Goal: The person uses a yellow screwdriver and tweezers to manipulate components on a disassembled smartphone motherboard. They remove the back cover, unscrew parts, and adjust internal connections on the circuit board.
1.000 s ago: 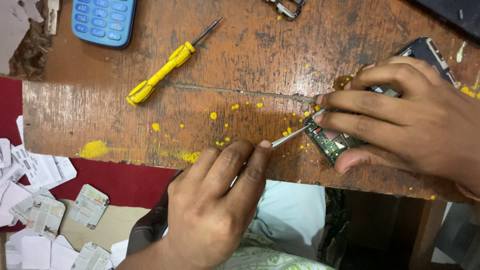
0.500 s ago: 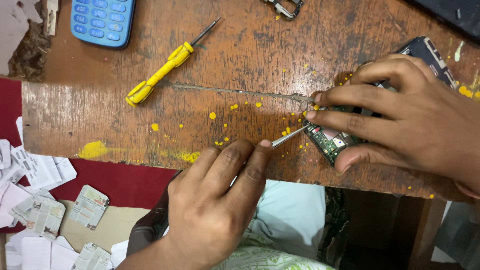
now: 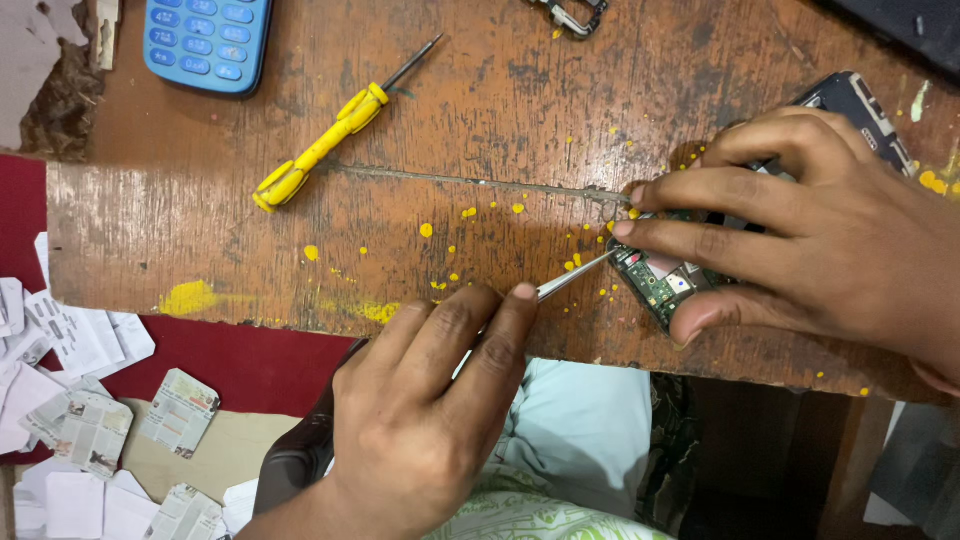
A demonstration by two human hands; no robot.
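Kid: Tweezers (image 3: 574,276), thin and silver, are pinched tight in the fingers of the left hand (image 3: 430,400). The tip sticks out past the fingers and touches the edge of the green circuit board (image 3: 662,283).

Friend: Where is the board?

Kid: It sits in an open phone (image 3: 850,100) near the front edge of the wooden table (image 3: 200,230). The right hand (image 3: 800,230) lies on top of it. Two long fingers (image 3: 690,190) press flat on the phone, and the thumb pushes at the board's near edge. So those fingers are clamped on the phone.

Friend: What else is close by?

Kid: A yellow screwdriver (image 3: 320,150) lies on the table, well apart from the left fingers, up and to the side. Past it is a blue calculator (image 3: 208,38) at the far edge. Little yellow spots (image 3: 426,230) are sprinkled on the wood between the screwdriver and the fingers.

Friend: And lower down?

Kid: Below the table, beside the left wrist, lie torn bits of paper (image 3: 95,430) on something red and a brown piece of cardboard.
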